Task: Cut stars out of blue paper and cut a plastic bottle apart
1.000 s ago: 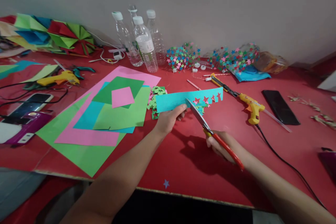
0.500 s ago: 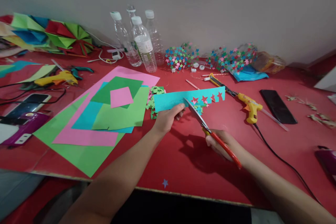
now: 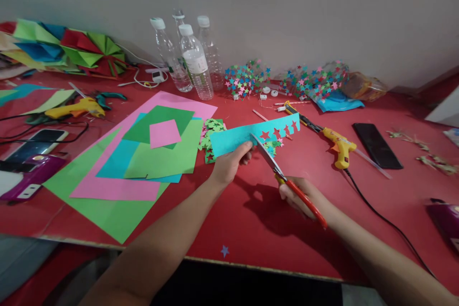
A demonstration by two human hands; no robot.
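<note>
A turquoise paper strip [image 3: 231, 137] with several star-shaped holes toward its right end is pinched by my left hand [image 3: 231, 162] at its lower edge. My right hand [image 3: 304, 196] is wrapped round the handles of red-handled scissors [image 3: 267, 155]. The scissor tips meet the strip just right of my left thumb. Cut green and pink scraps [image 3: 211, 138] with star shapes lie behind the strip. One small purple star [image 3: 224, 251] rests near the table's front edge.
Stacked coloured sheets [image 3: 103, 210] lie at left. Plastic bottles [image 3: 195, 64] and star clusters [image 3: 247, 79] stand at the back. A yellow glue gun [image 3: 340, 146] and black phone [image 3: 377, 145] lie at right; another glue gun [image 3: 77, 106] is at left.
The strip's right end has swung slightly left and up, so it looks more tilted. Both hands keep their hold, with the scissors almost where they were. The whole view has shifted slightly.
</note>
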